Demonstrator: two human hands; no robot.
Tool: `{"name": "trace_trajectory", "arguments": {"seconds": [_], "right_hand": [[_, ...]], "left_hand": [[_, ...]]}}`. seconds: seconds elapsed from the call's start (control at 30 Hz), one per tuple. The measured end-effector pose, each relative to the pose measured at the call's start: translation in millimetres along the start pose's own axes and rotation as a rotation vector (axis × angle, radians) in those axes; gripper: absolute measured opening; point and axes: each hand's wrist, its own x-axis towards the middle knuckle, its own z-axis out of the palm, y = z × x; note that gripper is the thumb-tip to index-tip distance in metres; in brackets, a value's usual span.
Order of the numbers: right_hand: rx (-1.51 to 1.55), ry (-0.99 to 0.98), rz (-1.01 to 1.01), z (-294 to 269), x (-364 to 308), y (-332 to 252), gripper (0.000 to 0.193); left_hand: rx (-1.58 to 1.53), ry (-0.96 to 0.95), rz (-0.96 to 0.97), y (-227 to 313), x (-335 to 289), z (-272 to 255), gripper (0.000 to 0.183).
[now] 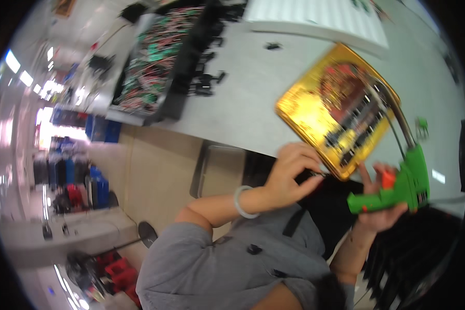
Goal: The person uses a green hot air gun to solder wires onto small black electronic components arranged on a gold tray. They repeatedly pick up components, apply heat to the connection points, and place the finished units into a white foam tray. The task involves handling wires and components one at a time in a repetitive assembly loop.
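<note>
Gold tray (294,111): at 2 o'clock in the view, on the grey table (232,98); bears red wires (346,88) and black connectors (364,121).
Left hand (296,170): at the tray's 7 o'clock; thumb and finger pinched narrow on a small dark piece (319,174), too blurred to identify.
Right hand (381,213): at the tray's 5 o'clock, holding the green gun-shaped tool (414,178).
Tool's metal tube (405,126): curves up over the tray's 3 o'clock side.
Black bin (176,93): at the tray's 9 to 10 o'clock, filled with red and green wired parts (157,62).
White ridged tray (315,23): towards 12 o'clock.
</note>
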Motion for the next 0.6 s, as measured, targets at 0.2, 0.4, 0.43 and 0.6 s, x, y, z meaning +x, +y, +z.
{"name": "trace_trajectory", "arguments": {"seconds": [0.2, 0.4, 0.43, 0.6], "right_hand": [[-0.06, -0.051, 0.001, -9, 6, -17, 0.068], [-0.09, 0.073, 0.024, -28, 17, -33, 0.066], [-0.089, 0.083, 0.018, -29, 19, -34, 0.065], [-0.014, 0.06, 0.005, -36, 22, -31, 0.061]], "left_hand": [[-0.865, 0.028, -0.154, 23, 15, -30, 0.015], [-0.985, 0.346, -0.087, 35, 70, -142, 0.014], [-0.928, 0.435, -0.052, 31, 85, -167, 0.009], [-0.529, 0.766, 0.105, -12, 145, -303, 0.013]]}}
